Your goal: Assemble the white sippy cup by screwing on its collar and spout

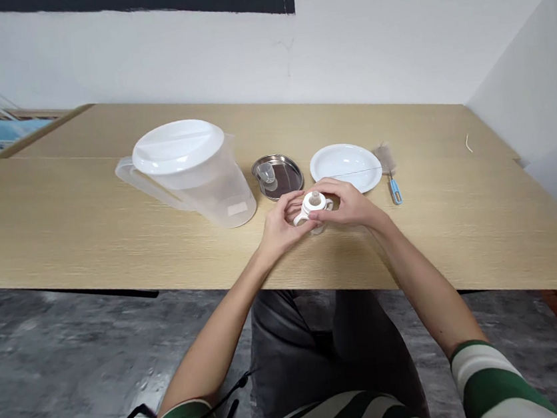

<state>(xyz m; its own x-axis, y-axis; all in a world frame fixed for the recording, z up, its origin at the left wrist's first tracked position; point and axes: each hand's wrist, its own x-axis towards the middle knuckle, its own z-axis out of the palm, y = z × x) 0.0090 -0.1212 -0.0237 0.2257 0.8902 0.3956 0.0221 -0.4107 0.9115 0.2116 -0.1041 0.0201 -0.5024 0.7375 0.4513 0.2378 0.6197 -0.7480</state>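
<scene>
Between my two hands is a small baby bottle [314,202] with a white collar, white side handles and a clear nipple pointing up. My left hand [281,226] is closed around its left side, the thumb near the left handle. From the other side my right hand [349,206] grips it, thumb across the front below the collar. Fingers hide most of the bottle's body, and I cannot tell whether its base touches the table. Just beyond the hands lie a round metal tray [291,179] holding a small clear cup [267,174], and a white oval plate [336,162].
A large translucent pitcher [216,192] with a white lid [178,146] stands on the wooden table [110,235] to the left. Right of the plate lies a brush with a blue handle [396,190]. A thin pale strip [468,143] rests farther right. A wall [364,38] rises behind the table.
</scene>
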